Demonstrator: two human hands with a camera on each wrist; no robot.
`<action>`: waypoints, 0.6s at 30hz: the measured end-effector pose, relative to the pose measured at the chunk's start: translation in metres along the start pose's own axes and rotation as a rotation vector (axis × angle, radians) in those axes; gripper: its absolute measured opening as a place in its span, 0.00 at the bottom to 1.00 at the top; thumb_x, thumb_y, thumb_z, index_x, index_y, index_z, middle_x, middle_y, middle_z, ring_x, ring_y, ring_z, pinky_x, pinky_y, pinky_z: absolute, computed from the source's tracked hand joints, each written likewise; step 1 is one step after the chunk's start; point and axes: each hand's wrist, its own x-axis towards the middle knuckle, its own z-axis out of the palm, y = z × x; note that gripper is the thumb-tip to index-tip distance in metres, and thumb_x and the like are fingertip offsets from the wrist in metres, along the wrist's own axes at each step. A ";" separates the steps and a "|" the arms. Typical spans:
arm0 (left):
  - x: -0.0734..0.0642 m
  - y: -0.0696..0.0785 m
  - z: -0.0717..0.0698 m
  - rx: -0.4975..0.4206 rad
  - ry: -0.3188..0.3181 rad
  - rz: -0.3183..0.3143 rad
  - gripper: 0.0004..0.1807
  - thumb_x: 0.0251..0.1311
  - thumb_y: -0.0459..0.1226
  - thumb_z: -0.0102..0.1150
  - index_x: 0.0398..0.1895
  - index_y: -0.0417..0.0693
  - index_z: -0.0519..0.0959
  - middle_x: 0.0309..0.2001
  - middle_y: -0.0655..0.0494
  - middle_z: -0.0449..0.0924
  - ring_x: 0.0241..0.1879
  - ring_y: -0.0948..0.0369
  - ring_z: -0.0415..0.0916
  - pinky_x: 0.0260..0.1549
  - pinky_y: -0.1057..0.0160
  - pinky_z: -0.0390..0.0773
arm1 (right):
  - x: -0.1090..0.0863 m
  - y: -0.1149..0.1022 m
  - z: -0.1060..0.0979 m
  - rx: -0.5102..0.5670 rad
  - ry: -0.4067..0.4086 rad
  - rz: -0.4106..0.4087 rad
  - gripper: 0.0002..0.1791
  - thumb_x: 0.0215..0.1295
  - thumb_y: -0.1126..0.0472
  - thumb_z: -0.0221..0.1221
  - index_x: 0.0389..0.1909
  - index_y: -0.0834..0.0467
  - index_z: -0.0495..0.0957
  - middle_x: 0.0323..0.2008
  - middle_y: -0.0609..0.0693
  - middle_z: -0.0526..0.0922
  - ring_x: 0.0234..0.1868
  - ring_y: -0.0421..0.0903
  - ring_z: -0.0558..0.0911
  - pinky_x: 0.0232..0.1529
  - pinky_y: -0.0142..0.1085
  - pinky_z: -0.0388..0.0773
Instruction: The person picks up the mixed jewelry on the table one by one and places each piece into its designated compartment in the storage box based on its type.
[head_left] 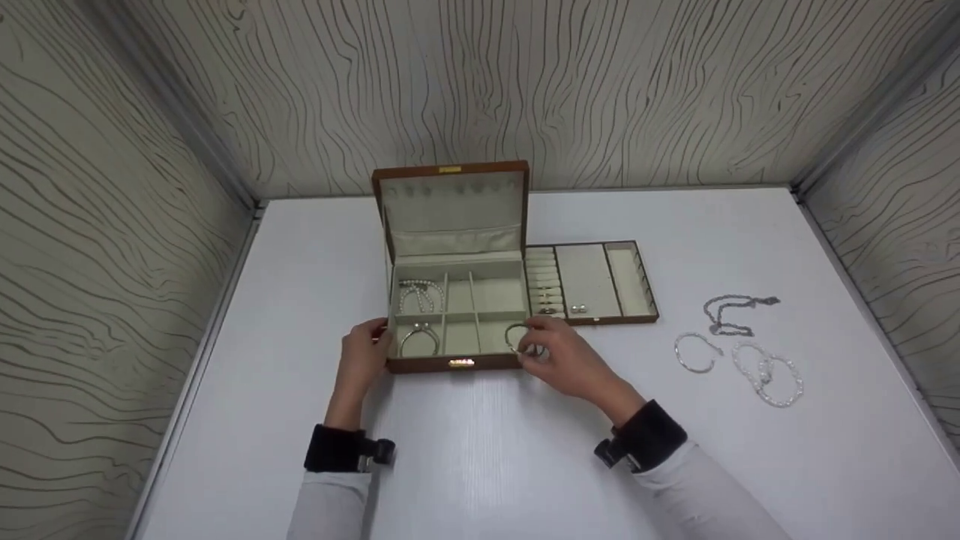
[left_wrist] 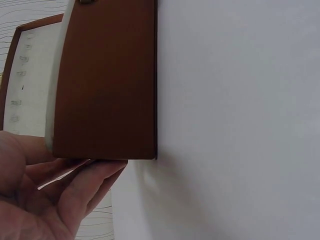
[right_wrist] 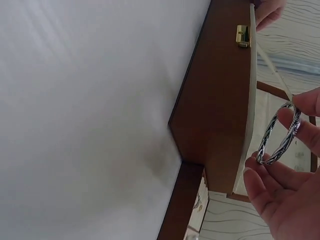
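Note:
A brown jewelry box (head_left: 420, 366) stands with its lid raised, its cream inside split into several compartments. My left hand (head_left: 366, 352) holds the box's left side, the thumb at the rim and the other fingers against the outer wall. Over the front right compartment, my right hand (head_left: 564, 358) pinches a silver braided bracelet (right_wrist: 290, 139) between thumb and fingers. The bracelet is held up near the box's rim. A white bead strand (head_left: 439, 289) lies in the back left compartment. In the front left one is a silver bangle (head_left: 421, 328).
Against the box's right side lies a removable tray (head_left: 589, 274) with ring rolls, rings (head_left: 550, 292) and a pair of earrings (head_left: 578, 308). Farther right on the white table are a grey chain (head_left: 724, 298), a pale open bracelet (head_left: 697, 369) and a clear bead strand (head_left: 784, 403). Patterned panels surround the table.

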 end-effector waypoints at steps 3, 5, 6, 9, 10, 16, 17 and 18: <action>-0.001 -0.001 -0.002 0.006 0.005 0.010 0.19 0.70 0.34 0.51 0.60 0.33 0.75 0.49 0.39 0.81 0.46 0.51 0.79 0.39 0.57 0.81 | 0.004 -0.008 0.004 -0.013 -0.055 -0.004 0.03 0.63 0.59 0.63 0.34 0.52 0.84 0.62 0.61 0.72 0.63 0.61 0.70 0.59 0.52 0.71; -0.001 -0.001 -0.003 0.008 0.010 0.024 0.19 0.69 0.33 0.51 0.59 0.32 0.76 0.49 0.39 0.81 0.45 0.51 0.79 0.38 0.57 0.81 | 0.008 -0.012 0.006 -0.036 -0.073 -0.022 0.03 0.63 0.59 0.63 0.34 0.52 0.84 0.61 0.62 0.73 0.63 0.60 0.70 0.60 0.52 0.70; -0.001 -0.001 -0.003 0.008 0.015 0.031 0.19 0.69 0.33 0.51 0.59 0.32 0.76 0.48 0.38 0.81 0.45 0.51 0.79 0.38 0.57 0.81 | 0.010 -0.014 0.007 -0.049 -0.082 -0.034 0.03 0.63 0.59 0.63 0.34 0.52 0.84 0.61 0.62 0.73 0.63 0.60 0.70 0.62 0.53 0.68; -0.002 -0.002 -0.003 0.003 0.017 0.037 0.19 0.69 0.33 0.52 0.59 0.31 0.76 0.49 0.38 0.81 0.46 0.50 0.79 0.38 0.56 0.81 | 0.016 -0.018 0.010 -0.101 -0.098 -0.078 0.04 0.62 0.58 0.63 0.34 0.53 0.85 0.56 0.60 0.78 0.60 0.59 0.73 0.64 0.54 0.65; -0.002 -0.002 -0.003 -0.001 0.012 0.032 0.19 0.69 0.33 0.52 0.59 0.32 0.75 0.49 0.38 0.81 0.46 0.50 0.79 0.37 0.57 0.81 | 0.018 -0.019 0.012 -0.120 -0.103 -0.090 0.04 0.62 0.57 0.64 0.34 0.53 0.85 0.52 0.58 0.80 0.57 0.57 0.76 0.63 0.53 0.65; -0.002 -0.002 -0.002 -0.006 -0.002 0.019 0.19 0.70 0.33 0.51 0.60 0.31 0.74 0.51 0.37 0.80 0.47 0.49 0.79 0.38 0.57 0.82 | 0.032 -0.025 0.017 -0.206 -0.134 -0.081 0.10 0.64 0.53 0.62 0.27 0.52 0.83 0.29 0.42 0.80 0.35 0.44 0.79 0.57 0.54 0.68; -0.002 -0.002 -0.002 -0.003 -0.001 0.024 0.19 0.70 0.33 0.51 0.60 0.31 0.74 0.51 0.37 0.80 0.48 0.49 0.79 0.38 0.56 0.82 | 0.034 -0.025 0.017 -0.215 -0.141 -0.065 0.11 0.65 0.53 0.61 0.25 0.52 0.81 0.26 0.41 0.79 0.32 0.43 0.79 0.58 0.56 0.67; -0.002 -0.002 -0.002 -0.001 0.001 0.031 0.19 0.70 0.33 0.51 0.60 0.30 0.74 0.51 0.36 0.80 0.48 0.48 0.79 0.39 0.56 0.82 | 0.036 -0.026 0.017 -0.222 -0.151 -0.042 0.12 0.65 0.53 0.61 0.24 0.52 0.79 0.24 0.41 0.77 0.30 0.43 0.78 0.59 0.57 0.66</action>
